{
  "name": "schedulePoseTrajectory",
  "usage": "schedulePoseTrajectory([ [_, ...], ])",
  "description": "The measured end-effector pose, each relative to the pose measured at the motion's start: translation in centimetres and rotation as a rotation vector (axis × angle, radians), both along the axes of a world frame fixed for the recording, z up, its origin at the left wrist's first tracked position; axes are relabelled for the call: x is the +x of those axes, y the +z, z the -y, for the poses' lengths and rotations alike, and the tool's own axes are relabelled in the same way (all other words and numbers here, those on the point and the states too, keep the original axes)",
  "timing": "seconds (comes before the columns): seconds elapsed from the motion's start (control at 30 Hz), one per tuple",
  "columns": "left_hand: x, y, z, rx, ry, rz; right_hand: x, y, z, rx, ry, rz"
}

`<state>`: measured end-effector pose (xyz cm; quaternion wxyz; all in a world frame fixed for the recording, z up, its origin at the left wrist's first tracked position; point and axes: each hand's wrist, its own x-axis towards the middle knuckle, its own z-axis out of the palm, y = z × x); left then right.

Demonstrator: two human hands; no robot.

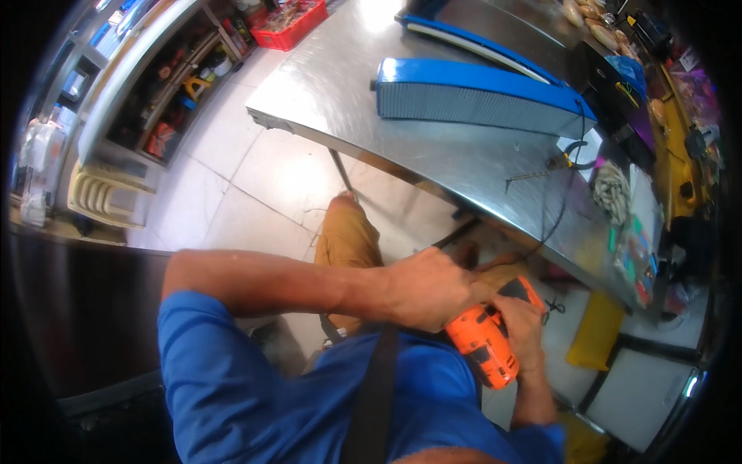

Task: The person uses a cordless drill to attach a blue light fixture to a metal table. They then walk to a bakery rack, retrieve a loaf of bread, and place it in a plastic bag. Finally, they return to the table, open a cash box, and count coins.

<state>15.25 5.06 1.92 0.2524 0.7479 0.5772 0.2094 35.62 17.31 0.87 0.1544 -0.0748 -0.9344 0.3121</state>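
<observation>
An orange cordless drill (487, 352) with a dark battery base is held low in front of my blue shirt. My right hand (523, 329) is wrapped round its handle. Across from the left comes my forearm, and my left hand (429, 290) is closed at the drill's front end, hiding the chuck; whether a bit is in it does not show. Beyond my hands is the steel table (332, 100), bearing a long blue unit with a ribbed grey side (464, 100). Pliers with yellow-and-black handles (568, 158) lie near its right end, beside a thin metal rod (529, 178).
A dark cable (558, 220) hangs over the table's near edge. A crumpled striped cloth (612, 189) lies at the table's right. Cream plastic stools (112, 193) and a red crate (290, 27) stand at the left and far left. A yellow bag-like thing (597, 329) is at the lower right.
</observation>
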Motion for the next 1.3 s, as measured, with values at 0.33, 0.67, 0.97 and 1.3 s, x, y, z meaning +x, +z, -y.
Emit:
schedulePoseTrajectory([
  [0.33, -2.9, 1.2, -4.0, 0.305, -0.066, -0.014, 2.4, -8.7, 2.3, -1.029, -0.433, 0.356],
  [0.67, -9.1, -1.3, -17.4, 0.399, 0.31, -0.281, 3.0, -5.1, 1.6, -0.476, -0.366, -0.161],
  [0.97, -10.0, -1.4, -17.2, 0.254, 0.348, -0.419, 2.2, -5.6, 1.4, -0.42, -0.319, -0.21],
  [1.3, -7.5, -3.0, -3.1, 0.246, 0.631, 2.114, -6.8, -5.8, 1.8, -0.368, -0.199, -0.269],
])
